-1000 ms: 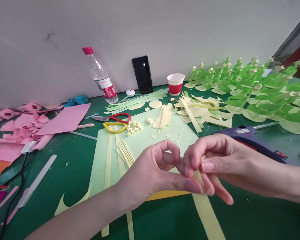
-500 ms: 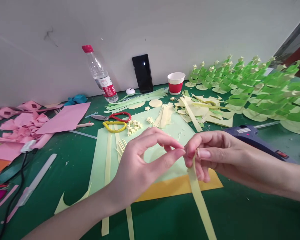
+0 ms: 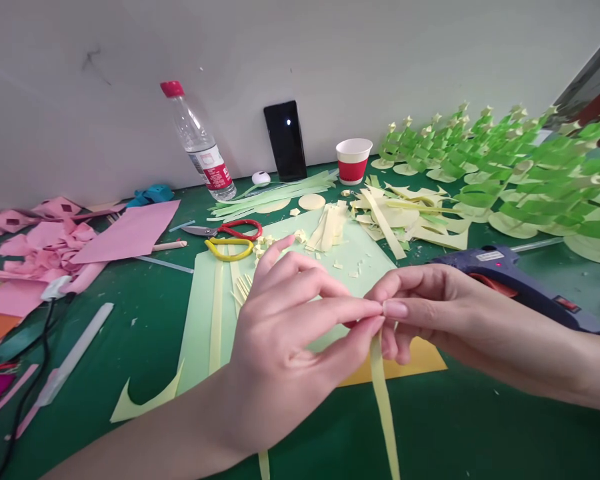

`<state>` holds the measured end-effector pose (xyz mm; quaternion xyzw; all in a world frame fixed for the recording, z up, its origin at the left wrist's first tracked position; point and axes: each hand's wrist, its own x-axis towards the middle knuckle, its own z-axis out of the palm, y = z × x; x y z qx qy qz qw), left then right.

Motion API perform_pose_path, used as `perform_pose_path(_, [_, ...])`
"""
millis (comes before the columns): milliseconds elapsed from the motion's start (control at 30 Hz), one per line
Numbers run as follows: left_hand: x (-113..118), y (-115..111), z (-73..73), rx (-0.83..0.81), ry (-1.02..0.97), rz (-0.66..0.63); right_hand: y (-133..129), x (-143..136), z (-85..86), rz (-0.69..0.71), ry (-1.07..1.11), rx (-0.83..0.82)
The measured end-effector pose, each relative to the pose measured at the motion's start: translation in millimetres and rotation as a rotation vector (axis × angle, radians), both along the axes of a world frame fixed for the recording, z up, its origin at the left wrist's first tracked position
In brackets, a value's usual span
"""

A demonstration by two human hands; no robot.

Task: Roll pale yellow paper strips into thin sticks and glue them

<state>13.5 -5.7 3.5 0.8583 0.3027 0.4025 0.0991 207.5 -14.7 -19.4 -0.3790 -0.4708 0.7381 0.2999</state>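
Table (image 3: pixel 460 427), green, spreads across the lower part of my screen. Green paper trees (image 3: pixel 540 177) crowd its back right corner, and a light green sheet (image 3: pixel 365 257) lies well in from the back edge. I see a blue glue gun (image 3: pixel 510 267) toward the right edge and a clear bottle (image 3: pixel 205 157) standing by the back edge. Above the sheet's near side, the left hand (image 3: pixel 300 340) and the right hand (image 3: pixel 440 307) are together, fingertip to fingertip, clamped on a pale yellow paper strip (image 3: pixel 383 400), which dangles from their pinch toward the table's front edge
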Motion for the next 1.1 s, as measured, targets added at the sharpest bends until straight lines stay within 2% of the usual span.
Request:
perform_pose_path(133, [0.6,0.9,-0.2,0.062,0.025,0.015,-2.9,5.4,-4.8,0.003,-0.048,0.039])
perform_pose_path(267, [-2.3,1.3,-0.7,0.124,0.051,0.035,0.0,-2.1,-0.3,0.003,-0.029,-0.008])
perform_pose_path(500, [-2.8,2.4,-3.2,0.236,0.118,0.044,3.7,-12.9,5.0,0.008,0.244,-0.178])
perform_pose_path(867, [-2.6,1.2,0.6,0.175,0.07,0.062,5.3,-10.2,5.3,0.03,0.285,-0.185])
perform_pose_path(1100, [-3.3,1.8,0.1,0.092,0.037,0.018,5.0,-11.3,5.7,0.053,0.313,-0.195])
